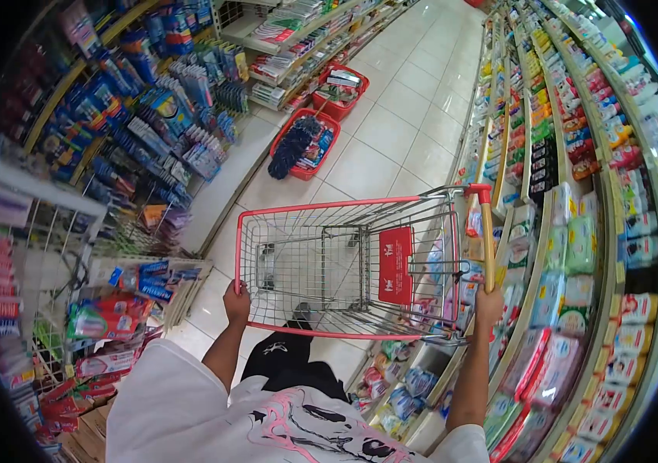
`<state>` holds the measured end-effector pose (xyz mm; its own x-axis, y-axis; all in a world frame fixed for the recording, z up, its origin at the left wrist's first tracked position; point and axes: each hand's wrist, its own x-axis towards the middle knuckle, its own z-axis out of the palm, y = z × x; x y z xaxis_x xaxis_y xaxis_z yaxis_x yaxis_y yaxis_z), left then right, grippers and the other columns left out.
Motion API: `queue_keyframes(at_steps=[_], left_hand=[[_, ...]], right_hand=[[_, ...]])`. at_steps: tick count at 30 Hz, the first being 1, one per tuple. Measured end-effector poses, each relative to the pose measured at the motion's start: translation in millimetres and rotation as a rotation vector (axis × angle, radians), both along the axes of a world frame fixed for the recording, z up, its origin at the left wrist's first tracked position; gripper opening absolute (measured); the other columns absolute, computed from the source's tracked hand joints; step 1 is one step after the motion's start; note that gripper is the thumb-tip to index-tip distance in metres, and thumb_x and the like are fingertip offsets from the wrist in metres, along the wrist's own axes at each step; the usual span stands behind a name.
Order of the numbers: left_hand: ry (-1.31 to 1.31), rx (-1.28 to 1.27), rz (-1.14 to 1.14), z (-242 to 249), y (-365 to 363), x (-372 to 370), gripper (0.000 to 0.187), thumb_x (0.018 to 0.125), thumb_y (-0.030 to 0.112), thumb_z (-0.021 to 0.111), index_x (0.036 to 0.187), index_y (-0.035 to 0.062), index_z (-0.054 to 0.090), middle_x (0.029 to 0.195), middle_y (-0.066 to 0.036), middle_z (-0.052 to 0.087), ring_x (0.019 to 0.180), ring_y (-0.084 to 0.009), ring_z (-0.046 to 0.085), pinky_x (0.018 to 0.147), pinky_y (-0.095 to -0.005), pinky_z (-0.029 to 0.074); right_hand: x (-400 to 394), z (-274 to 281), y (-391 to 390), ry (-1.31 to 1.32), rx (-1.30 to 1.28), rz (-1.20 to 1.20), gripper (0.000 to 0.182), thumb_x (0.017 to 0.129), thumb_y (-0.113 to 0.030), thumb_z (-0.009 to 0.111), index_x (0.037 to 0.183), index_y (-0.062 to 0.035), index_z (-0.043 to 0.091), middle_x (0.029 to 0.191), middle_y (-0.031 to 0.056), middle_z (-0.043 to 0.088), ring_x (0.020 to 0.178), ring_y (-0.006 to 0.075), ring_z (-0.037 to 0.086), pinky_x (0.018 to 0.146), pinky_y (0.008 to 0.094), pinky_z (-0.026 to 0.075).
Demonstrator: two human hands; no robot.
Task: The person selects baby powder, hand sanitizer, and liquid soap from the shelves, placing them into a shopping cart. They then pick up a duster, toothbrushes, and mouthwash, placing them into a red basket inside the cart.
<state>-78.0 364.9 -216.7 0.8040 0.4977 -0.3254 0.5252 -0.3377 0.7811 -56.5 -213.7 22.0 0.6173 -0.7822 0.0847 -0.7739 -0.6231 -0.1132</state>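
Note:
A wire shopping cart with red rims stands sideways across my front, and the floor tiles show through its mesh. My left hand is closed around the red rim at its left near corner. On the right, my right hand grips the near end of the cart's yellowish handle, which has a red cap at its far end. A red panel with white print hangs inside the cart near the handle. The cart's near rim runs close to my dark trousers.
Two red baskets with goods sit on the tiled floor by the left shelves; a dark blue fluffy thing lies on the nearer one. Packed shelves curve along the right. Hanging packets crowd a left rack.

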Motion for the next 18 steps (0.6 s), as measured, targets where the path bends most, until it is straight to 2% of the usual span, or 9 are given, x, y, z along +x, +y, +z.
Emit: queue_keyframes(at_steps=[2, 3, 7, 10, 15, 18], left_hand=[[-0.002, -0.053, 0.071, 1, -29, 17, 0.012, 0.086, 0.006, 0.052, 0.093, 0.0021, 0.061, 0.071, -0.011, 0.063, 0.061, -0.0201, 0.061, 0.059, -0.0345, 0.048], [-0.001, -0.099, 0.081, 21, -49, 30, 0.012, 0.087, 0.006, 0.050, 0.092, 0.0024, 0.060, 0.066, -0.008, 0.059, 0.056, -0.0162, 0.058, 0.053, -0.0317, 0.047], [0.026, -0.147, 0.203, 26, -110, 74, 0.012, 0.088, 0.006, 0.047, 0.093, 0.0037, 0.058, 0.062, -0.005, 0.056, 0.051, -0.0124, 0.054, 0.047, -0.0288, 0.045], [0.005, -0.108, 0.274, 11, -156, 100, 0.015, 0.087, 0.007, 0.045, 0.093, 0.0037, 0.059, 0.062, -0.007, 0.057, 0.052, -0.0140, 0.056, 0.048, -0.0301, 0.046], [0.032, -0.126, 0.432, 23, -258, 165, 0.016, 0.085, 0.007, 0.046, 0.093, 0.0035, 0.059, 0.065, -0.008, 0.059, 0.053, -0.0149, 0.057, 0.048, -0.0305, 0.046], [-0.021, -0.138, 0.520, 9, -310, 202, 0.017, 0.083, 0.006, 0.046, 0.094, 0.0031, 0.059, 0.067, -0.009, 0.060, 0.056, -0.0162, 0.058, 0.052, -0.0324, 0.048]], right_hand=[[41, -9, -35, 0.023, -0.057, 0.054, 0.038, 0.080, -0.039, 0.061, 0.101, -0.0073, 0.066, 0.085, 0.0226, 0.067, 0.080, 0.0429, 0.064, 0.071, 0.0522, 0.050], [64, -10, -50, 0.006, -0.050, 0.091, 0.039, 0.081, -0.039, 0.060, 0.104, -0.0080, 0.065, 0.084, 0.0228, 0.067, 0.081, 0.0427, 0.064, 0.071, 0.0521, 0.050], [159, -6, -91, -0.017, -0.048, 0.126, 0.038, 0.081, -0.039, 0.059, 0.104, -0.0094, 0.065, 0.084, 0.0224, 0.067, 0.082, 0.0428, 0.064, 0.072, 0.0519, 0.050], [230, -4, -122, 0.031, -0.055, 0.194, 0.037, 0.081, -0.040, 0.059, 0.102, -0.0101, 0.065, 0.084, 0.0221, 0.067, 0.081, 0.0430, 0.064, 0.072, 0.0520, 0.050], [379, -19, -192, 0.013, -0.160, 0.300, 0.036, 0.080, -0.041, 0.059, 0.099, -0.0113, 0.065, 0.084, 0.0211, 0.067, 0.081, 0.0411, 0.065, 0.070, 0.0520, 0.050], [470, -26, -230, -0.010, -0.191, 0.422, 0.038, 0.080, -0.039, 0.060, 0.105, -0.0113, 0.063, 0.082, 0.0211, 0.067, 0.078, 0.0412, 0.065, 0.069, 0.0515, 0.051]])
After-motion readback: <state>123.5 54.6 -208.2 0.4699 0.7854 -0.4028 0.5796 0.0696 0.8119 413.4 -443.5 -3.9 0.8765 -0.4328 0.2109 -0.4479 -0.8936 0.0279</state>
